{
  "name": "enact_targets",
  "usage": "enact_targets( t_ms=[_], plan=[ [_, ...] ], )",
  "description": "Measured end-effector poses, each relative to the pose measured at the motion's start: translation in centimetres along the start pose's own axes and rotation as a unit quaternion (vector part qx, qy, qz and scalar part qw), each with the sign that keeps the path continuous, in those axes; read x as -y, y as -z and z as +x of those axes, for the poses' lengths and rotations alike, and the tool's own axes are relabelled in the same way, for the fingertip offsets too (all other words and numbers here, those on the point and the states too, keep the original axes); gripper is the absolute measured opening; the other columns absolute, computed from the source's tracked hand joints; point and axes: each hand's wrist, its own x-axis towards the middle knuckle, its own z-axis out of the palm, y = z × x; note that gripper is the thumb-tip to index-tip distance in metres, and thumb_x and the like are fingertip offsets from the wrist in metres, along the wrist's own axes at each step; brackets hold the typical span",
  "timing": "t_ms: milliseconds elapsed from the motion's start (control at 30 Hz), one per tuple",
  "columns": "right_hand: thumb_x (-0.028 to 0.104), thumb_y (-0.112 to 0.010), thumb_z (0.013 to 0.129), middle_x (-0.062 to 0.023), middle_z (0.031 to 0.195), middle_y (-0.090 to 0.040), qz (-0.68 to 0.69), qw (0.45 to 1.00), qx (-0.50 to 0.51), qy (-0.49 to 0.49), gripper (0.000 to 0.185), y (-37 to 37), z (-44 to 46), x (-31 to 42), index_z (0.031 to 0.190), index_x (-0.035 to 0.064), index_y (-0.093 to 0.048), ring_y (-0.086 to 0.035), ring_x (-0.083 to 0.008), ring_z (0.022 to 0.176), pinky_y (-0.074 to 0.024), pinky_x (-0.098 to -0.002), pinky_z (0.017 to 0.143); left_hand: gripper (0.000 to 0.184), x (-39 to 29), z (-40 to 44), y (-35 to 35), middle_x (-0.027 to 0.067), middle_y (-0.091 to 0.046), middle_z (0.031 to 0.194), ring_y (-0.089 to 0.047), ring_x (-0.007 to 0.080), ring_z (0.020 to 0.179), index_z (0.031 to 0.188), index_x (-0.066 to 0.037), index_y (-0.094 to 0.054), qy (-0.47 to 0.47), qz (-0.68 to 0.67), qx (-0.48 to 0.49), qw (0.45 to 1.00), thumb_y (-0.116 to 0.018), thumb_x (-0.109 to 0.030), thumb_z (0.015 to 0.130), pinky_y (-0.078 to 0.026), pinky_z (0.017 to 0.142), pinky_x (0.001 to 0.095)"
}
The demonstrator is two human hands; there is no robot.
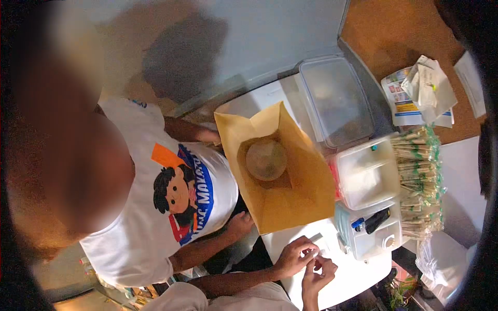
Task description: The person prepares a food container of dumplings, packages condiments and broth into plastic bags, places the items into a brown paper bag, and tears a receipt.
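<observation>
Over the white table [290,241], my left hand [295,257] and my right hand [318,277] meet fingertip to fingertip. Both are closed in a pinch, and a tiny whitish bit shows between them, too small to name. Just behind my fingers is a small pale flat piece [322,242]. A large brown paper bag [306,197] stands beyond my hands with its mouth open towards me. Inside it, at the bottom, is a round translucent lid or container [266,159].
A co-worker in a white printed T-shirt [218,181] stands at left, one hand [241,225] near the bag. Right of the bag are a clear lidded bin [337,101], a white container [365,179], a divided tray [363,243], wrapped thin sticks [420,181] and papers [428,88].
</observation>
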Motion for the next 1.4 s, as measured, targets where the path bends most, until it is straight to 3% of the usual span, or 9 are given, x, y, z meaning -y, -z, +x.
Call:
enact_targets(
  t_ms=[367, 567, 700, 800, 867, 1033, 1133, 1200, 1400],
  plan=[
    [0.001, -0.073, 0.085, -0.0044, 0.083, -0.067, 0.158, 0.976, 0.071, -0.129, 0.007, 1.2, 1.2, -7.9, 0.086, -0.0002, -0.066, -0.056, -0.0099, 0.072, -0.0457, -0.0249, 0.066, 0.013, 7.2, -1.1, -4.4, 0.013, -0.058, 0.112, -0.05, 0.0268, 0.116, 0.097, -0.005, -0.07, -0.122, -0.097, 0.094, 0.983, -0.074, -0.015, 0.09, -0.038, 0.103, 0.0434],
    [-0.012, -0.071, 0.08, -0.0139, 0.105, -0.07, 0.119, 0.99, 0.073, 0.002, 0.025, 2.9, -1.3, -9.4, 0.101, 0.0002, -0.069, -0.067, -0.0198, 0.082, -0.0537, -0.0283, 0.067, 0.016, 9.1, -4.0, -8.5, 0.0145, -0.058, 0.112, -0.061, 0.0238, 0.103, 0.102, 0.003, -0.066, 0.048, -0.106, 0.057, 0.992, -0.067, -0.012, 0.095, -0.055, 0.087, 0.0329],
    [-0.012, -0.07, 0.08, -0.0127, 0.092, -0.071, 0.072, 0.996, 0.043, 0.008, 0.018, 4.8, -3.6, -12.1, 0.094, -0.0004, -0.068, -0.067, -0.02, 0.077, -0.0541, -0.0323, 0.067, 0.019, 6.2, -4.9, -9.7, 0.0131, -0.059, 0.113, -0.062, 0.0229, 0.103, 0.112, 0.002, -0.064, 0.103, -0.042, 0.141, 0.984, -0.062, -0.012, 0.1, -0.055, 0.087, 0.0332],
    [-0.011, -0.069, 0.083, -0.0125, 0.086, -0.069, 0.074, 0.997, 0.023, -0.011, 0.015, 6.6, -5.5, -13.5, 0.094, -0.0008, -0.068, -0.066, -0.0196, 0.073, -0.0535, -0.0313, 0.067, 0.023, 5.8, -6.8, -12.1, 0.013, -0.059, 0.112, -0.062, 0.0221, 0.102, 0.117, 0.0, -0.064, 0.187, -0.217, 0.152, 0.946, -0.06, -0.016, 0.101, -0.054, 0.088, 0.0345],
    [-0.009, -0.068, 0.085, -0.0126, 0.084, -0.068, 0.102, 0.994, 0.013, -0.048, 0.011, 8.4, -6.6, -14.0, 0.093, -0.0011, -0.067, -0.066, -0.0191, 0.072, -0.053, -0.0304, 0.066, 0.023, 6.5, -8.0, -13.5, 0.0128, -0.058, 0.103, -0.062, 0.0241, 0.094, 0.118, -0.003, -0.064, -0.106, 0.026, 0.143, 0.984, -0.055, -0.018, 0.103, -0.05, 0.084, 0.0362],
    [-0.001, -0.058, 0.099, -0.0086, 0.083, -0.062, 0.199, 0.973, -0.023, -0.111, 0.005, 11.9, -9.1, -17.9, 0.095, -0.0035, -0.06, -0.062, -0.013, 0.072, -0.0534, -0.0262, 0.061, 0.029, 7.4, -11.4, -18.5, 0.0137, -0.061, 0.105, -0.065, 0.0199, 0.093, 0.117, 0.002, -0.06, 0.018, -0.004, 0.309, 0.951, -0.054, -0.024, 0.106, -0.052, 0.084, 0.0342],
    [0.004, -0.061, 0.1, -0.005, 0.084, -0.061, 0.235, 0.968, -0.04, -0.08, 0.007, 12.0, -9.8, -21.7, 0.096, -0.0022, -0.061, -0.06, -0.0104, 0.073, -0.0546, -0.0262, 0.066, 0.035, 9.5, -12.8, -21.1, 0.0164, -0.061, 0.115, -0.068, 0.0217, 0.099, 0.13, 0.001, -0.053, 0.064, -0.105, 0.248, 0.961, -0.053, -0.024, 0.106, -0.052, 0.089, 0.033],
    [-0.001, -0.058, 0.098, -0.0074, 0.087, -0.063, 0.261, 0.963, -0.038, -0.057, 0.005, 11.9, -9.5, -24.1, 0.097, -0.0038, -0.062, -0.062, -0.0126, 0.074, -0.0546, -0.0272, 0.067, 0.06, 9.0, -13.2, -20.3, 0.0243, -0.053, 0.136, -0.054, 0.0345, 0.13, 0.143, 0.001, -0.043, -0.061, 0.126, 0.156, 0.978, -0.062, -0.036, 0.1, -0.045, 0.107, 0.0408],
    [0.003, -0.07, 0.088, -0.0096, 0.084, -0.067, 0.027, 0.999, 0.009, 0.031, 0.011, 10.6, -7.8, -26.9, 0.098, 0.0004, -0.067, -0.063, -0.0186, 0.065, -0.0506, -0.0325, 0.059, 0.059, 8.3, -15.9, -10.7, 0.0225, -0.055, 0.137, -0.056, 0.0351, 0.125, 0.14, -0.005, -0.053, -0.019, 0.137, 0.119, 0.983, -0.068, -0.04, 0.095, -0.046, 0.105, 0.0428]
  ],
)
